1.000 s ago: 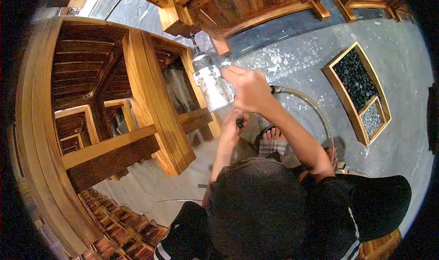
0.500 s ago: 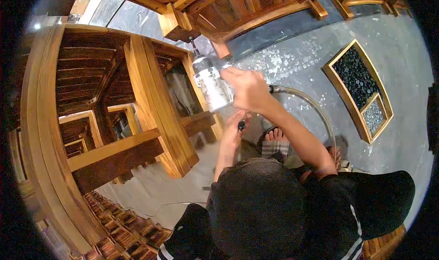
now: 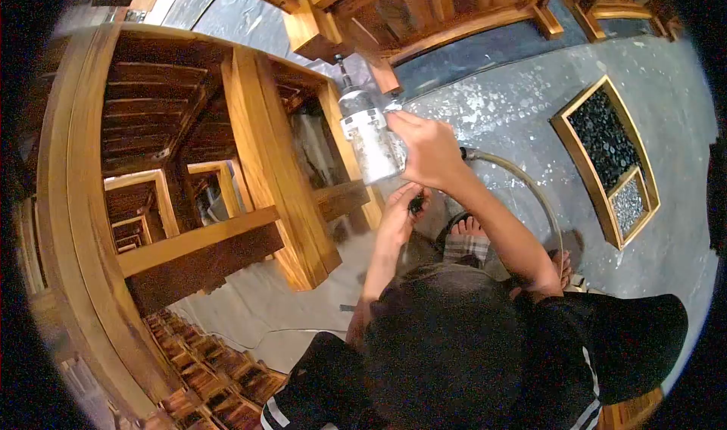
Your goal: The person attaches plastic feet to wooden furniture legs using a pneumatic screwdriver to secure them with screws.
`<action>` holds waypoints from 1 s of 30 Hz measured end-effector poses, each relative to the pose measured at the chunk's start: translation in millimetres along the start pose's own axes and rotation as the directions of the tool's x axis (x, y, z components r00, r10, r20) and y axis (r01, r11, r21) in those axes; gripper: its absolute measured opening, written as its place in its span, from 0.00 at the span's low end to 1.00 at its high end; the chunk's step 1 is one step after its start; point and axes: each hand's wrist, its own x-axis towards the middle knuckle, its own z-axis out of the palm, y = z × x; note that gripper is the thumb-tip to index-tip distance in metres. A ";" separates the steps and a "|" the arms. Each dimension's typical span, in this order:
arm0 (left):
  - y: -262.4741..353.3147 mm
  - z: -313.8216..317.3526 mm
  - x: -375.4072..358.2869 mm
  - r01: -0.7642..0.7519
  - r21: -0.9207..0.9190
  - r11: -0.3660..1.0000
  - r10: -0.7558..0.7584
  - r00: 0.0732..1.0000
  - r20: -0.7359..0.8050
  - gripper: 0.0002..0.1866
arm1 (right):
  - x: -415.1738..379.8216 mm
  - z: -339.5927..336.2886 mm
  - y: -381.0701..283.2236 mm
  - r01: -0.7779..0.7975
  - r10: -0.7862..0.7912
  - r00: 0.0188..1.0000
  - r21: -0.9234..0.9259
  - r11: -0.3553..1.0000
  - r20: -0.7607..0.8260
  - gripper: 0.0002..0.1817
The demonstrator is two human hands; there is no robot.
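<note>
My right hand is wrapped round a silver air screwdriver, its body pointing away from me. The driver's bit reaches up to the end of a square wooden leg, where a small dark piece sits at the tip. A clear air hose runs from the tool's handle, curving down to the right. My left hand is just below the driver, its fingers closed round small black pieces; their exact shape is too small to tell.
A wooden tray on the grey floor at right holds many black discs, with small metal screws in its corner compartment. A large wooden frame stands close on the left. More wooden furniture lies across the top.
The whole view has shifted slightly, so things appear further right. Both hands keep their holds, and the bit stays at the leg's end.
</note>
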 end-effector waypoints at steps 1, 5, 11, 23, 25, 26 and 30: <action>-0.1 -0.5 0.6 -0.015 0.002 1.000 0.015 1.000 0.013 0.06 | 0.2 0.9 -1.0 -0.002 0.002 1.000 0.002 1.000 0.004 0.21; 0.0 6.2 -2.1 -0.059 -0.031 0.998 0.059 0.998 -0.011 0.07 | 0.4 1.1 -1.2 -0.011 0.011 1.000 0.000 1.000 0.013 0.22; -4.4 -2.3 2.0 -0.067 -0.077 0.995 0.063 0.996 -0.061 0.10 | 0.6 2.4 -0.2 0.036 -0.032 0.997 0.051 0.998 -0.072 0.20; 1.3 5.6 -4.5 -0.063 -0.077 0.995 0.057 0.995 -0.080 0.11 | -0.3 5.3 -0.2 0.039 -0.032 0.996 0.084 0.996 -0.085 0.20; 1.4 6.6 -5.2 -0.062 -0.076 0.995 0.056 0.995 -0.079 0.11 | -0.1 3.7 -0.6 0.040 -0.034 0.997 0.081 0.996 -0.074 0.20; 0.6 5.1 -4.7 -0.062 -0.073 0.995 0.058 0.997 -0.057 0.11 | 0.1 2.6 -0.7 0.041 -0.036 0.997 0.074 0.996 -0.075 0.20; -6.5 -1.9 2.6 -0.097 -0.091 0.991 0.096 0.995 -0.015 0.11 | 0.3 4.5 0.1 0.043 -0.038 0.996 0.055 0.998 -0.077 0.20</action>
